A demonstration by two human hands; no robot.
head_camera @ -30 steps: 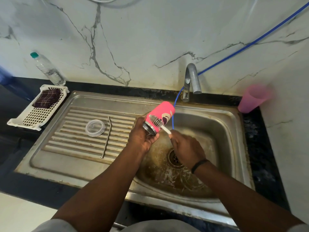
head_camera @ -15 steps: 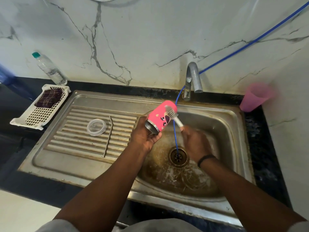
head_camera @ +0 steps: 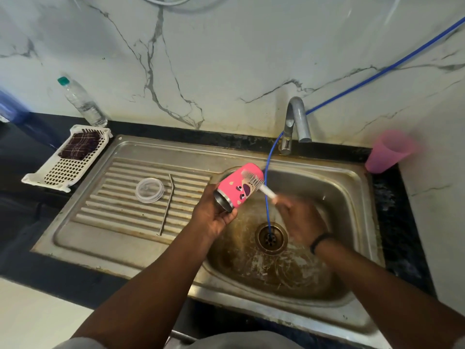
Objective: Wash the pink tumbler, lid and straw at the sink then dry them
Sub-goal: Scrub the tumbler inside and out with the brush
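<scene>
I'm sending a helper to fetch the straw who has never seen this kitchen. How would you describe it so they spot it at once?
Start at the steel sink and look at its ribbed draining board on the left. Two things lie there: a round clear lid and, just right of it, the straw. It is the thin metal rod with a bent top end.

White marble wall (head_camera: 226,59) with grey veins is filling twelve o'clock. Black desk (head_camera: 37,137) is running from nine to three o'clock. Pale floor (head_camera: 30,318) is showing at seven o'clock.
</scene>
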